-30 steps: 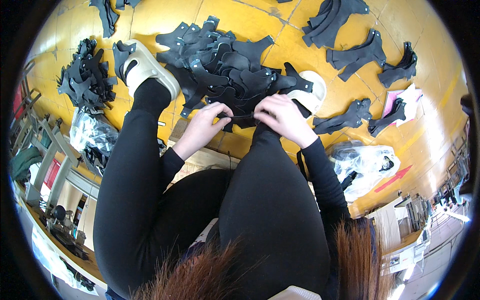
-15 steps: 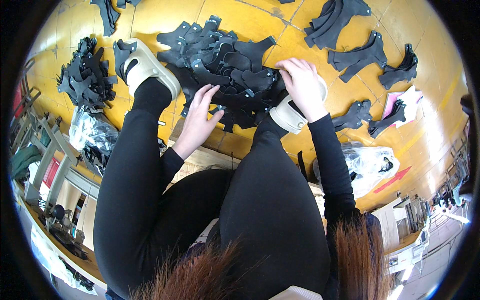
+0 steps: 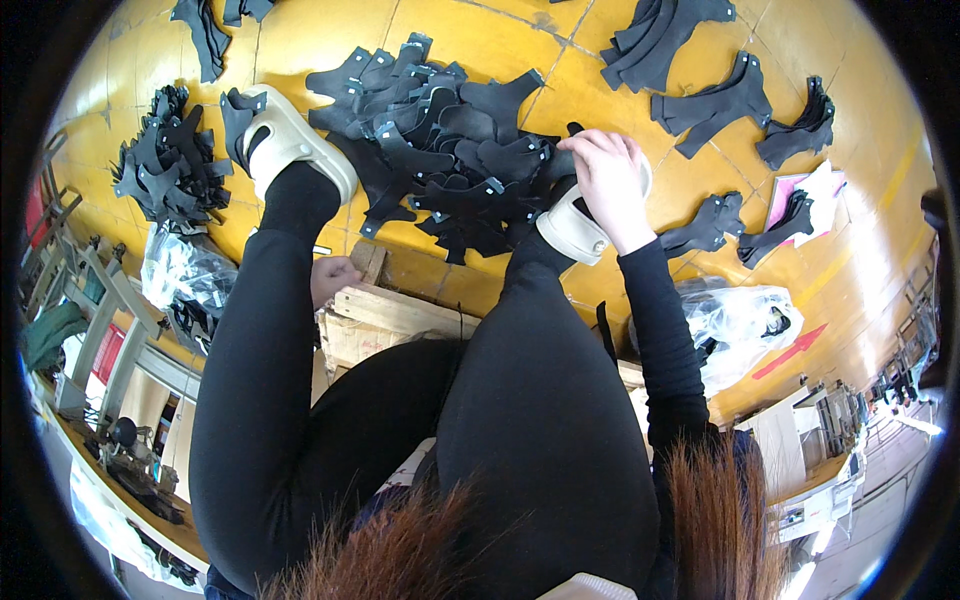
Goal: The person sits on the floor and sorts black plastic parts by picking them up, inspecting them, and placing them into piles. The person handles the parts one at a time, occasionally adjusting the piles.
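Note:
A large heap of black cut leather pieces lies on the yellow floor in front of my legs. My right hand reaches down over my cream right shoe to the heap's right edge, fingers curled on a black piece there. My left hand is drawn back beside my left leg, fingers closed, next to the corner of the wooden crate I sit on. Whether it holds anything small is hidden. My cream left shoe rests at the heap's left side.
More stacks of black pieces lie at the left, top right and right. Clear plastic bags sit at the left and right. Pink and white papers lie at the right. A workbench stands at lower left.
Both hands were together at the heap's near edge. My right hand reached forward onto the pile by the right shoe and stayed. My left hand pulled back to my left leg and closed.

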A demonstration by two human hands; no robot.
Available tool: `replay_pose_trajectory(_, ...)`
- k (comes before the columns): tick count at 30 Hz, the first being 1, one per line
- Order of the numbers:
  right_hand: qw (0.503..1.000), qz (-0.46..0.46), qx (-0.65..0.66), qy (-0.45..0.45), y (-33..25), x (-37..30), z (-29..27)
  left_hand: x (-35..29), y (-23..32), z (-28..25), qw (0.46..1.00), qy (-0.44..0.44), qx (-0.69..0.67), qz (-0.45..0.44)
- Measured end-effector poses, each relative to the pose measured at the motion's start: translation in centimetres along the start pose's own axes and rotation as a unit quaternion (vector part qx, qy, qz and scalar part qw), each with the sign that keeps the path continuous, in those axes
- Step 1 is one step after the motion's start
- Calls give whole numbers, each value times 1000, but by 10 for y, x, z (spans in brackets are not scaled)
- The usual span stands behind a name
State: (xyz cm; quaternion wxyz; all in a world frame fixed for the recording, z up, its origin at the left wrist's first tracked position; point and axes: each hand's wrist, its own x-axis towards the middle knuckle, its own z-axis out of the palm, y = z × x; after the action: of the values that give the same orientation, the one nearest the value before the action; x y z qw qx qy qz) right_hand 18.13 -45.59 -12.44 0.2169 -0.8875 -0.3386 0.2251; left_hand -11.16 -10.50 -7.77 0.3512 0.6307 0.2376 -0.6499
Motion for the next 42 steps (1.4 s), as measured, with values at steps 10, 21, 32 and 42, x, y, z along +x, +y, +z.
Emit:
replay_pose_trajectory(10, 999, -14, -41, -30, -29, 1, 2, -11, -94, -87, 926, 298, 227, 56)
replay_pose_trajectory(21, 998, 62, 8, 7, -43, -20, 4, -54, 5, -96, 827, 410, 384, 20)
replay_pose_trajectory(32, 995, 41, 20, 92, -41, -16, 14, -94, 55, -102, 907, 355, 139, 176)
replay_pose_trajectory(42, 996, 45, 36, 70, -35, -20, 18, -84, 56, -100, 870, 404, 195, 203)
